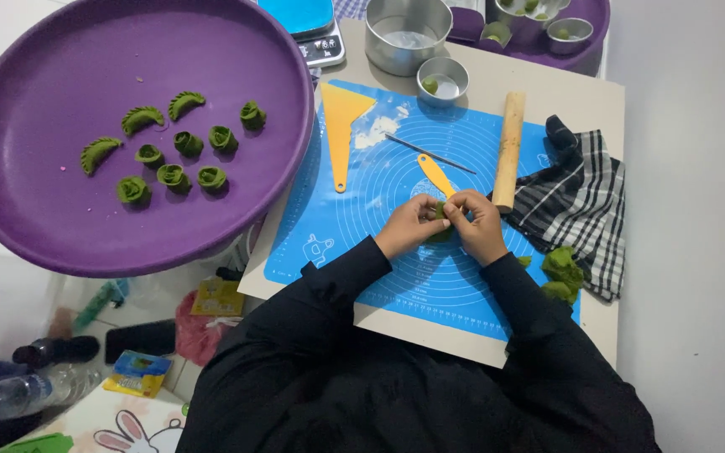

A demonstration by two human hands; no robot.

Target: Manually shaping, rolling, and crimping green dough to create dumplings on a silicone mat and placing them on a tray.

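Digital scale (pixel 322 46) with small grey screen at twelve o'clock past the purple tray, yellow flat packet (pixel 217 297) on the floor at eight o'clock, blue-and-yellow packet (pixel 136 372) further toward seven o'clock

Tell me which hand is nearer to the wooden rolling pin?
The right hand. It is just below the lower end of the wooden rolling pin, almost touching it. The left hand is farther to the left, on the other side of the green dough piece.
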